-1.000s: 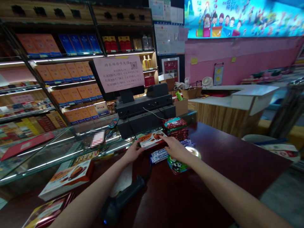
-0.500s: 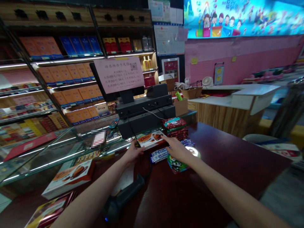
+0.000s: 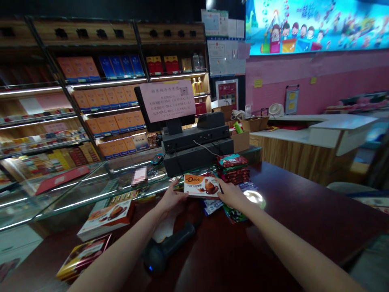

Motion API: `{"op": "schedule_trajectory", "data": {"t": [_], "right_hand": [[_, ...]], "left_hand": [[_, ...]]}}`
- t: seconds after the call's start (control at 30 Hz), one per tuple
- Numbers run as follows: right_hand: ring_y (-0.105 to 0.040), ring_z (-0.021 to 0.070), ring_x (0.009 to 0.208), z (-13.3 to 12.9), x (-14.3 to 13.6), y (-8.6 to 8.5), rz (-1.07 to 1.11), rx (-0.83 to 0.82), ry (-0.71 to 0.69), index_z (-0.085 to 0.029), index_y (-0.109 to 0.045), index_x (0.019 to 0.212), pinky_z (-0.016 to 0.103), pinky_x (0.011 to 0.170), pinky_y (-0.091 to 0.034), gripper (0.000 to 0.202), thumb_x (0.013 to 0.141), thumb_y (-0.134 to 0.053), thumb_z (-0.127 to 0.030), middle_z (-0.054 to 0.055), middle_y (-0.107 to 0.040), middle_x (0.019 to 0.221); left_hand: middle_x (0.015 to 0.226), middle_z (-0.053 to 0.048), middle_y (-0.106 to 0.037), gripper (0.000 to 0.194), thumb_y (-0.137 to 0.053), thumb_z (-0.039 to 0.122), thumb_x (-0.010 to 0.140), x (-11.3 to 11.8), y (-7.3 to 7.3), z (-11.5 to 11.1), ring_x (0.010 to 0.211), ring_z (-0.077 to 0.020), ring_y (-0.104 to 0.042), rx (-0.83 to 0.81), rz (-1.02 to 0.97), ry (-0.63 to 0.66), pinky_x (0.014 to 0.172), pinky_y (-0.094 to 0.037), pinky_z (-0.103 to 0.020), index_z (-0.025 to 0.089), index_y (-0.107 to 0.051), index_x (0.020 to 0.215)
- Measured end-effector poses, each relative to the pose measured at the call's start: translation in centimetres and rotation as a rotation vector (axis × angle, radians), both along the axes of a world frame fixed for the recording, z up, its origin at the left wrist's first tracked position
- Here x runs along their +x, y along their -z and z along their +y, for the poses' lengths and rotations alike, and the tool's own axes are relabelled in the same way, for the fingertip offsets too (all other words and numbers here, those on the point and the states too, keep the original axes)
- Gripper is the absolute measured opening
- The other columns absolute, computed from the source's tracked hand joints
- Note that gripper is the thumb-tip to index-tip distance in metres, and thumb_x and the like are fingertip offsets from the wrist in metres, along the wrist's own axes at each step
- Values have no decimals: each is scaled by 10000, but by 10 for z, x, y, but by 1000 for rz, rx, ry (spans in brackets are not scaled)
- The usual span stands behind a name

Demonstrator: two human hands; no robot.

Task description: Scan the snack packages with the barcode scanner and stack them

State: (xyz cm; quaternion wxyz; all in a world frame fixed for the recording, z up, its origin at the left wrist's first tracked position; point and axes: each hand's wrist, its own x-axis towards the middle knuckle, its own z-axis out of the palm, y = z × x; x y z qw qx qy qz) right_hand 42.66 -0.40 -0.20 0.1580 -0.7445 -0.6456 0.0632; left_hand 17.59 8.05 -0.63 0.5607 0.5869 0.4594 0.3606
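Between my two hands is a white and orange Dove chocolate box (image 3: 200, 185), its printed face tilted toward me. My left hand (image 3: 172, 200) grips its left end, and my right hand (image 3: 233, 195) grips the right end. Just beyond my right hand lie blue-and-white snack packs (image 3: 212, 207) and green snack packs (image 3: 235, 214), partly covered by that hand. A stack of red-brown packets (image 3: 232, 168) sits behind them. Below my left hand a dark handheld barcode scanner (image 3: 170, 247) rests on the counter, a blue light glowing at its end.
At left on the dark wooden counter (image 3: 291, 211) lie another chocolate box (image 3: 106, 219) and a yellow-and-maroon packet (image 3: 85, 255). A glass display case (image 3: 73, 198) runs along the left. Ahead stands a monitor bearing a pink sign (image 3: 168, 99), with a dark till (image 3: 197, 152) beneath.
The chocolate box has been raised and its front tipped up toward me. My right hand has moved from its top to grip its right end. The camera view has shifted left.
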Motion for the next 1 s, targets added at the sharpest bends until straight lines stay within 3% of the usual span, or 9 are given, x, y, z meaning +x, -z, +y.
{"op": "schedule_trajectory", "data": {"t": [0.23, 0.43, 0.57, 0.73, 1.0], "right_hand": [[-615, 364, 1164, 9, -10, 5, -13, -32, -3, -223, -361, 1504, 482, 944, -392, 594, 924, -455, -308, 183, -658, 1267], [-618, 316, 1180, 13, -15, 3, 163, 32, -45, -284, -379, 1482, 436, 970, -413, 633, 868, -534, -272, 93, -685, 1251], [-615, 277, 1190, 7, -24, -6, 349, 151, -148, -277, -367, 1487, 372, 989, -438, 783, 754, -620, -175, 72, -653, 1311], [-595, 260, 1212, 5, -41, -11, 501, 280, -237, -176, -357, 1499, 376, 1038, -438, 868, 681, -633, -87, 131, -573, 1397], [-588, 236, 1239, 9, -71, -7, 600, 259, -339, -231, -371, 1493, 380, 1072, -429, 863, 689, -632, -58, 81, -605, 1370]], "left_hand": [[682, -34, -730, 929, -890, 218, 654, -7, -2, -4, 633, -186, -718, -69, -66, -40, 638, -569, -282, 109, -334, 1390], [752, -57, -745, 912, -888, 255, 643, -22, -8, -11, 688, -212, -730, -10, -99, -18, 678, -571, -321, 152, -391, 1401], [765, -63, -749, 1143, -897, 298, 611, -38, -20, -21, 734, -232, -730, 18, -68, 76, 698, -553, -330, 145, -217, 1516], [725, -7, -726, 1379, -900, 311, 586, -59, -27, -32, 727, -227, -720, 107, -10, 142, 691, -524, -319, 190, 64, 1563], [713, 25, -692, 1312, -871, 302, 576, -93, -45, -52, 740, -185, -693, 165, 72, 140, 712, -506, -283, 148, -20, 1563]]}}
